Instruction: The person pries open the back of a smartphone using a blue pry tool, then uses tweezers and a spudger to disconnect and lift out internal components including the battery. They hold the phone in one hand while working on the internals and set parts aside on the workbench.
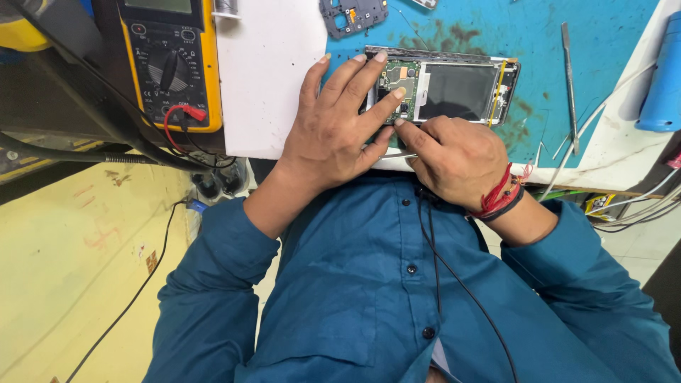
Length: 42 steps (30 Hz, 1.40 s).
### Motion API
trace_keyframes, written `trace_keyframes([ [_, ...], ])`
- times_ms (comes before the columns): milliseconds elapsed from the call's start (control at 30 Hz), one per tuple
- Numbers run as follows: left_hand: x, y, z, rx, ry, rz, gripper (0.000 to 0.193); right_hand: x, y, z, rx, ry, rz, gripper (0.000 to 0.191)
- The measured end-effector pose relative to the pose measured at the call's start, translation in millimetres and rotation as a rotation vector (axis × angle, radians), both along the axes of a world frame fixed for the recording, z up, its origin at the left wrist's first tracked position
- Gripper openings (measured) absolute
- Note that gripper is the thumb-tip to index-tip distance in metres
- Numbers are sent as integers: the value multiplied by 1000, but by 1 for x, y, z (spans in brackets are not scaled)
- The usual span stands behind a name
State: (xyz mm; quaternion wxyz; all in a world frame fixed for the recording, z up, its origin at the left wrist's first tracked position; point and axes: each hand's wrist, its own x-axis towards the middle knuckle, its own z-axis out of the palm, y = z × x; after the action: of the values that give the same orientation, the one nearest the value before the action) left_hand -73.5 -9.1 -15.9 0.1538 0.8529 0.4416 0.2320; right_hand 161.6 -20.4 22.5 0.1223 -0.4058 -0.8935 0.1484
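An opened smartphone [461, 89] lies on a blue work mat [567, 35], its back removed so the green circuit board [399, 81] and dark battery area show. My left hand [337, 124] rests flat over the phone's left end, fingers spread on the board and frame, pinning it down. My right hand [454, 156] is curled at the phone's near edge, its fingertips pressed against the lower left of the board; whether it holds a small tool I cannot tell. Red thread bands circle my right wrist.
A yellow multimeter [170, 60] with red and black leads stands at the left. A grey phone part [352, 14] lies above the phone. A thin metal pry tool [569, 78] lies at the right, a blue cylinder [663, 78] beyond it. White cables trail right.
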Motion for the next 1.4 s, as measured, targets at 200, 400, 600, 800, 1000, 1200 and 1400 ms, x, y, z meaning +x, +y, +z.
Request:
trace_keyframes([
  [200,0,0,1,-12,-3,-6,42,-3,2,1,-7,-38,22,40],
  [400,0,0,1,-11,-7,-1,43,-8,4,7,13,-107,48,31],
  [600,0,1,2,-9,-21,1,43,-10,4,10,40,-127,48,34],
  [800,-1,2,2,-10,-37,1,43,-11,2,10,23,-105,21,36],
  [1000,-3,0,0,33,-61,-15,45,-6,0,15,-75,171,-205,32],
  [1200,-6,-12,-3,228,-53,-28,22,-3,6,17,-187,306,-462,12],
  [1400,-7,-13,-4,200,-70,-19,20,-8,17,17,-160,235,-286,13],
])
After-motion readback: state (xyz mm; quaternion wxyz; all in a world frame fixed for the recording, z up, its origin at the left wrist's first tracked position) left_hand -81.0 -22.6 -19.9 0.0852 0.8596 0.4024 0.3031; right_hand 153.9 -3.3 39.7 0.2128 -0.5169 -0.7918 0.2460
